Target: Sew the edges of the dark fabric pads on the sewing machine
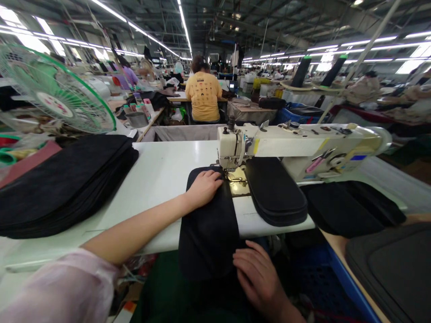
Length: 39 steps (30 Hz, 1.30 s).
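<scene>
A black fabric piece point(208, 224) lies on the white table point(161, 175) and hangs over its front edge. Its far end reaches the needle area of a cream sewing machine point(296, 146). My left hand point(204, 188) rests flat on the far part of the fabric, fingers together, next to the brass needle plate point(239, 184). My right hand point(257, 276) lies on the hanging near end below the table edge, fingers curled against the cloth. A stack of finished black padded pieces point(276, 190) sits under the machine arm to the right.
A thick pile of black fabric panels point(63, 184) covers the table's left side. A green-rimmed fan point(55, 92) stands at the far left. More black pieces point(353, 208) lie to the right, with dark panels point(393, 269) at bottom right. A person in a yellow shirt point(204, 96) sits ahead.
</scene>
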{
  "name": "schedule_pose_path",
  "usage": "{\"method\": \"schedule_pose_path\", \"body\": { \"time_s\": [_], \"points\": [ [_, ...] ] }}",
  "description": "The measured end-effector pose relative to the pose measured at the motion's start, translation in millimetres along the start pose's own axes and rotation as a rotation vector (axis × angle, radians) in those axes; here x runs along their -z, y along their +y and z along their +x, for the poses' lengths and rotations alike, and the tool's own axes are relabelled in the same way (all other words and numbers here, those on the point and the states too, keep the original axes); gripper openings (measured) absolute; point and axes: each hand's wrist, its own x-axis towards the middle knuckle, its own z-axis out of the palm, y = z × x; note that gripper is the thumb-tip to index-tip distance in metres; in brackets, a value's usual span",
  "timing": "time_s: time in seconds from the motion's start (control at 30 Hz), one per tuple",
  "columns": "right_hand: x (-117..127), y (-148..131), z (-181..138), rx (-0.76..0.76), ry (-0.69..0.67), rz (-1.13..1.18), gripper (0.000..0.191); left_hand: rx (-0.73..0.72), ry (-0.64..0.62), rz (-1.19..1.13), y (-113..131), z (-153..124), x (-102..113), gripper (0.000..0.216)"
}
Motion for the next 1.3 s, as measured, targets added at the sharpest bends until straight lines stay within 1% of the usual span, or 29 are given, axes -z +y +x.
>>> {"method": "schedule_pose_path", "body": {
  "time_s": [0.1, 0.13, 0.2, 0.27, 0.33, 0.53, 0.67, 0.83, 0.97, 1.13, 1.17, 1.23, 1.3],
  "points": [
    [0.6, -0.8, 2.5, 0.014, -0.022, 0.010, 0.034, -0.163, -0.027, -0.164, 44.5, -36.5, 8.4, 0.024],
    [0.9, -1.3, 2.6, 0.013, -0.031, 0.009, 0.034, -0.197, -0.037, -0.190, 56.4, -48.6, 9.5, 0.026],
    [1.1, -1.5, 3.1, 0.009, -0.046, 0.009, 0.034, -0.223, -0.049, -0.200, 70.7, -66.6, 9.7, 0.034],
    [0.6, 0.1, 6.2, 0.007, -0.060, 0.010, 0.034, -0.224, -0.053, -0.193, 71.6, -73.1, 8.6, 0.038],
    [-0.9, 4.1, 13.2, 0.003, -0.064, 0.005, 0.033, -0.226, -0.062, -0.204, 63.3, -68.9, 7.9, 0.037],
    [-7.1, 25.1, 50.5, 0.000, -0.076, -0.011, 0.028, -0.235, -0.051, -0.224, 29.9, -38.3, 6.4, 0.033],
    [-11.2, 41.3, 71.6, 0.015, -0.104, -0.032, 0.024, -0.241, -0.041, -0.226, 12.3, -23.4, 0.5, 0.034],
    [-18.4, 59.9, 93.3, -0.010, -0.142, -0.061, 0.022, -0.267, -0.015, -0.248, -10.1, -5.5, -7.1, 0.035],
    [-26.9, 72.6, 111.4, -0.040, -0.141, -0.095, 0.019, -0.307, 0.018, -0.252, -30.8, 7.3, -14.0, 0.034],
    [-38.0, 89.4, 131.6, -0.102, -0.147, -0.146, 0.020, -0.390, 0.015, -0.337, -58.2, 22.6, -20.5, 0.034],
    [-39.6, 92.8, 135.0, -0.128, -0.142, -0.145, 0.020, -0.380, 0.006, -0.347, -60.8, 24.2, -19.2, 0.034],
    [-41.5, 98.6, 140.4, -0.194, -0.116, -0.132, 0.019, -0.313, -0.015, -0.360, -59.3, 23.2, -12.3, 0.031],
    [-42.0, 102.6, 143.3, -0.256, -0.079, -0.113, 0.018, -0.233, -0.036, -0.376, -48.5, 15.8, -1.8, 0.030]
  ]
}}
